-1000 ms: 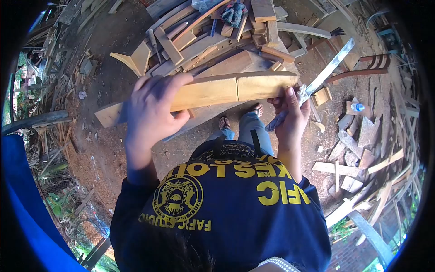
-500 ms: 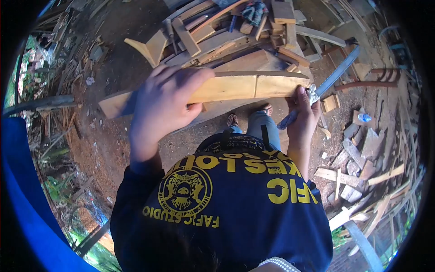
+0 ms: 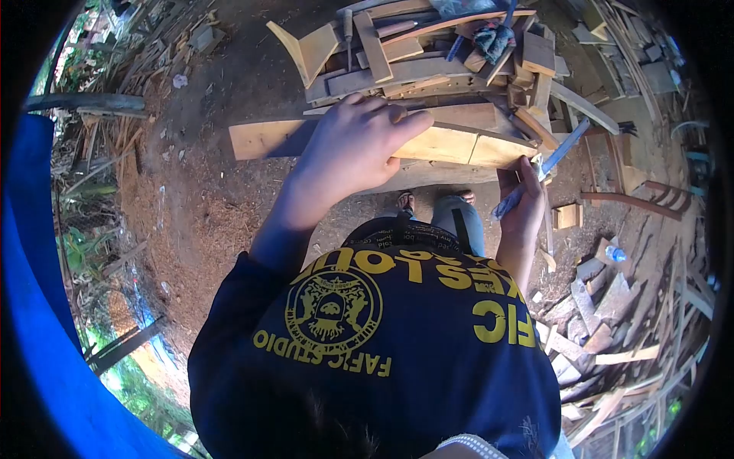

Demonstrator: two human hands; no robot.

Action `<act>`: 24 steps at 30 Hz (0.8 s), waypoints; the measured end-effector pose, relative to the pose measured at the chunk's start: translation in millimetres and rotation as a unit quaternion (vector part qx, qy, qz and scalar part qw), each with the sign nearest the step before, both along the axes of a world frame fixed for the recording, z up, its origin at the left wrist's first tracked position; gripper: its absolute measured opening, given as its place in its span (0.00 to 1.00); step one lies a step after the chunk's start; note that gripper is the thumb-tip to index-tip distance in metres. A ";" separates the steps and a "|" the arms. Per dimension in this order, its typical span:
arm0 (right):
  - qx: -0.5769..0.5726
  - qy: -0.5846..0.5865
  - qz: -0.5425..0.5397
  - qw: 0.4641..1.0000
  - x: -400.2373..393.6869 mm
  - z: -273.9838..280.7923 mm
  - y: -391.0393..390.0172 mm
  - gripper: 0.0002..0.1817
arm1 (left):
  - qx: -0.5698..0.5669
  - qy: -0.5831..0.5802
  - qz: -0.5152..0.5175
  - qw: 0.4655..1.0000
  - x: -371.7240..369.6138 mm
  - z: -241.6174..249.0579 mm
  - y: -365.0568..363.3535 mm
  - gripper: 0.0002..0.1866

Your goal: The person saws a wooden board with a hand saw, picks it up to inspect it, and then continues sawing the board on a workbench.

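Observation:
A long, slightly curved wooden board (image 3: 440, 144) lies across the view in front of my body, with a dark line across its face near the right end. My left hand (image 3: 359, 141) is wrapped over its middle, thumb on the near face. At the right end, my right hand (image 3: 526, 200) is closed around the cloth-wrapped handle of a long narrow blade (image 3: 567, 145), its fingertips right by the board's end. The blade points up and to the right, away from me. Part of the handle is hidden by the fingers.
Beyond the board, wood offcuts (image 3: 375, 50) and a crumpled cloth (image 3: 493, 40) lie in a pile. A wooden block (image 3: 567, 216) and a plastic bottle (image 3: 615, 253) are on the ground at right, near scattered scraps (image 3: 592, 306). A blue sheet (image 3: 34, 252) hangs at left.
The view has shifted, so the board and both hands appear farther right. The board's right end now slopes lower than its left. Both hands keep their hold.

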State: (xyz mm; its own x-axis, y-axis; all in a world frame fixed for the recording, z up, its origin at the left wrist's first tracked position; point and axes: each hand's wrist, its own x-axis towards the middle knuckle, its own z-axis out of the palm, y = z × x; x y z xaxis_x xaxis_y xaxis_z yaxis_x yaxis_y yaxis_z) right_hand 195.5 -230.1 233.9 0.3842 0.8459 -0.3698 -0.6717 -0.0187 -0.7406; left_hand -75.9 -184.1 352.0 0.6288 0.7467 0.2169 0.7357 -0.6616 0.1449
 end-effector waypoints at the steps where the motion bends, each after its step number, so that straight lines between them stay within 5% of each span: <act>1: 0.003 0.006 0.005 1.000 0.9 -0.3 -0.3 0.10 | -0.006 -0.004 -0.002 1.000 -0.1 1.7 0.1 0.28; 7: -0.001 0.013 -0.018 1.000 1.4 1.7 -0.9 0.15 | -0.010 0.013 -0.014 1.000 8.9 -7.3 5.6 0.29; 8: -0.049 -0.173 -0.032 0.983 -0.4 1.9 -2.6 0.14 | -0.011 0.012 -0.016 1.000 11.4 -9.7 7.1 0.29; 10: -0.064 -0.527 -0.055 0.846 6.8 -10.4 -3.7 0.16 | -0.006 0.028 -0.017 0.999 17.0 -13.9 10.7 0.29; 13: 0.055 -0.604 -0.089 0.790 -13.5 10.6 -12.1 0.16 | -0.003 0.068 -0.012 0.998 30.0 -20.9 18.0 0.30; 14: -0.015 -0.609 0.033 0.793 -15.4 22.9 -20.5 0.14 | -0.004 0.068 -0.016 0.998 35.2 -24.3 20.2 0.30; 17: 0.007 -0.540 0.267 0.798 -46.3 58.4 -37.2 0.14 | 0.034 0.105 -0.012 0.994 51.9 -32.8 27.2 0.30; 18: 0.125 -0.477 0.324 0.807 -47.5 56.2 -35.6 0.15 | 0.029 0.116 -0.014 0.993 57.0 -34.3 29.1 0.30; 19: 0.141 -0.536 0.341 0.759 -50.3 60.2 -36.2 0.16 | 0.023 0.126 -0.016 0.992 61.5 -36.5 30.7 0.30; 22: 0.189 -0.545 0.343 0.741 -52.5 71.2 -30.4 0.16 | 0.016 0.112 -0.043 0.993 72.5 -52.2 34.2 0.28; 24: 0.197 -0.686 0.143 0.686 -51.4 72.9 -18.5 0.14 | 0.036 0.102 -0.062 0.992 77.1 -70.8 30.8 0.24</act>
State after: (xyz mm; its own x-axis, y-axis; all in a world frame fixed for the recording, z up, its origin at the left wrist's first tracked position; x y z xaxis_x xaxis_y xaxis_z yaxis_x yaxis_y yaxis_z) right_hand 144.1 -248.6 306.8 -0.0609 0.8898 0.4523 0.6518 0.3786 -0.6571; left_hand 1.2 -153.4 281.2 0.7508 0.6485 0.1251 0.6576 -0.7517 -0.0503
